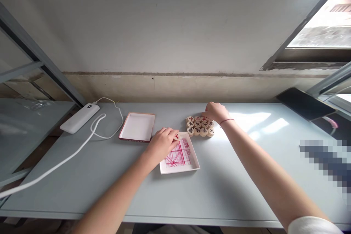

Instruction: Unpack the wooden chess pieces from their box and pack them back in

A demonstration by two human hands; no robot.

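Note:
My left hand [162,142] is closed round a round wooden Chinese chess piece [177,136] with a red character, at the upper left edge of a shallow white box [179,171]. A folded sheet with red printed lines [179,155] lies inside that box. Behind and to the right stand several stacks of Chinese chess pieces [197,131] in close rows, marked in red and black. My right hand [216,112], with a thin red cord at the wrist, reaches the back right of these stacks. Its fingers are bent down onto a piece there, partly hidden.
A red-edged white box lid [138,126] lies open side up to the left. Further left are a white power strip [80,118] and its white cable [79,150]. A dark flat device [305,103] leans at the right. The wall bounds the grey desk [233,193] behind.

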